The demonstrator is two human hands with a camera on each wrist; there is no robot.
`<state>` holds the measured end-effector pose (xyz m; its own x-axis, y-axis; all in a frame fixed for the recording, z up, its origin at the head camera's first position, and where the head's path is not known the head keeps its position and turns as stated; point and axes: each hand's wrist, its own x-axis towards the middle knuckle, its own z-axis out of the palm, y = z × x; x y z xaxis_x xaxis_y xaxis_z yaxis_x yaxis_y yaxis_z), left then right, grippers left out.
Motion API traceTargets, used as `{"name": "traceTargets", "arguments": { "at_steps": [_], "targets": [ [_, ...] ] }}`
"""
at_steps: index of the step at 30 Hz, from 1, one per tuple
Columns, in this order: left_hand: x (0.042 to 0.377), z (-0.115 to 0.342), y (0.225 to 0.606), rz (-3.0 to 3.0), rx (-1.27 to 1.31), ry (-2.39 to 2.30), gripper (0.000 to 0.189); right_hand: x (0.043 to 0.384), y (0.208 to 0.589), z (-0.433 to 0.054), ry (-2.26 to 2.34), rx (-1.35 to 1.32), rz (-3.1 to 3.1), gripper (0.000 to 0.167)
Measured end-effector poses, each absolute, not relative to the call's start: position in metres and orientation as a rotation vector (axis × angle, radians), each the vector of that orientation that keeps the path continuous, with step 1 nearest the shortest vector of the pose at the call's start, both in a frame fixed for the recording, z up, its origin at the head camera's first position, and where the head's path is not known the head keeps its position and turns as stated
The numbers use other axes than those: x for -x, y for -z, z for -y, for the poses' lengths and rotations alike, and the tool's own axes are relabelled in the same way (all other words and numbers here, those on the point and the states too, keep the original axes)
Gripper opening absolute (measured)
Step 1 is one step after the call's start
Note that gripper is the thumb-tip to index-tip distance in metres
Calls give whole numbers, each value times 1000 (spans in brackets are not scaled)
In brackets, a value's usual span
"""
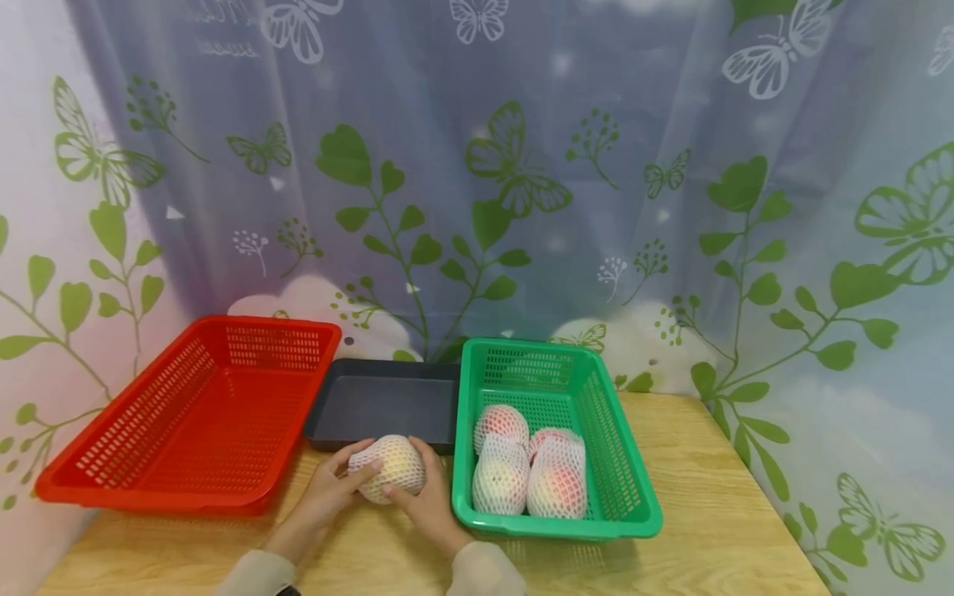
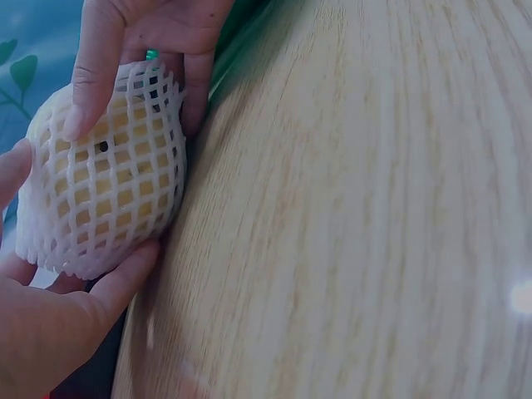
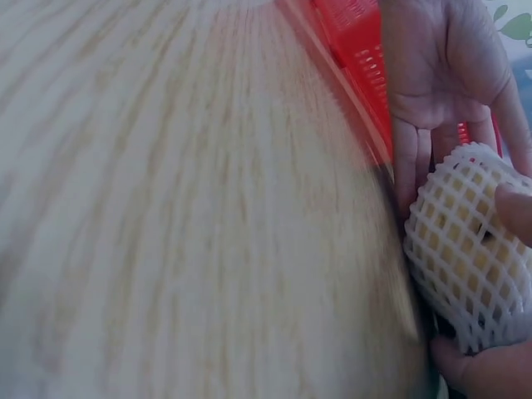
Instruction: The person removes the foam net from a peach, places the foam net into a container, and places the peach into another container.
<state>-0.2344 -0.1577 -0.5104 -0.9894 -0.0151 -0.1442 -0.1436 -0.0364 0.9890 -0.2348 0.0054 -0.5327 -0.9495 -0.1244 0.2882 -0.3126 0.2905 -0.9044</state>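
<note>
Together, hands (image 1: pixel 334 482) (image 1: pixel 436 498) round netted fruit (image 1: pixel 398 465), faint lettering (image 1: pixel 228 49)

Plenty tucked away or chopped off
The left grip (image 1: pixel 328 490) and right grip (image 1: pixel 434 503) cover the sides of the netted fruit (image 1: pixel 395 469), which the right wrist view crops at its right edge. They also block some of the dark tray (image 1: pixel 383 406), whose right end vanishes behind the green basket (image 1: pixel 551 526). Rear-right fruit (image 1: pixel 553 434): mostly buried behind the front-right fruit (image 1: pixel 557 488). Lettering (image 1: pixel 227 33) up top's too faint to read, and the dark bit (image 1: pixel 288 591) by the left cuff (image 1: pixel 257 573) gets cut off.
</note>
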Motion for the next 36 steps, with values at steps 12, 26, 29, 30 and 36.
{"name": "traceTargets", "arguments": {
  "at_steps": [12, 26, 29, 30, 36],
  "targets": [
    [229, 159, 509, -2097, 192, -2218, 55, 229, 527, -6, -1879, -404, 2351, 68],
    [212, 157, 481, -2186, 191, -2152, 55, 217, 520, -9, -2041, -362, 2374, 78],
    [207, 158, 475, -2162, 171, -2167, 54, 215, 514, -10, -2055, -374, 2374, 75],
    [206, 158, 473, -2157, 165, -2171, 54, 214, 512, -11, -2065, -375, 2372, 74],
    [199, 160, 461, -2159, 165, -2170, 55, 210, 502, -11, -2158, -417, 2338, 71]
  ]
}}
